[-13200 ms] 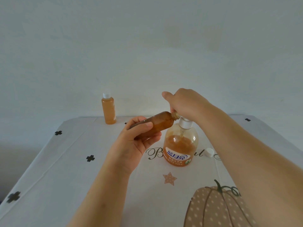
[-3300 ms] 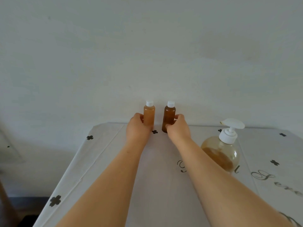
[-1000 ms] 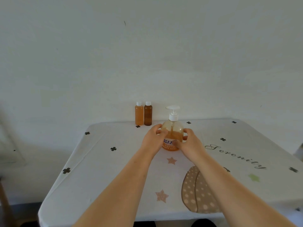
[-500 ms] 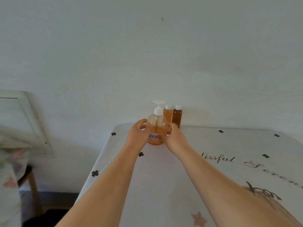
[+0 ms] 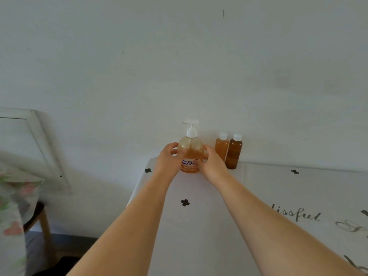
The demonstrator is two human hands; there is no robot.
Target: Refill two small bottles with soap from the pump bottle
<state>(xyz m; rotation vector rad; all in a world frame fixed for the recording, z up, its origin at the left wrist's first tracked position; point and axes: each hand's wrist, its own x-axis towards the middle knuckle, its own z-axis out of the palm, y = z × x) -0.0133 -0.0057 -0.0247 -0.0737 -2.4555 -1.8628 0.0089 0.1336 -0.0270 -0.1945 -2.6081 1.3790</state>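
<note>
The pump bottle (image 5: 190, 149) is made of clear, glossy plastic, and its pump head (image 5: 191, 130) of smooth white plastic. The lighter small bottle (image 5: 221, 149) and the darker small bottle (image 5: 234, 154) are seen as translucent amber plastic with a soft shine. The tablecloth (image 5: 201, 232) looks matt and smooth, with printed marks. The wall (image 5: 179, 66) is painted matt. At the left, a wooden leg (image 5: 45, 226) is seen beside a flowered cloth (image 5: 10, 206).

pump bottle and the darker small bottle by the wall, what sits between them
The lighter orange small bottle, capped white, stands between the pump bottle and the darker small bottle, as the head view shows.
</note>
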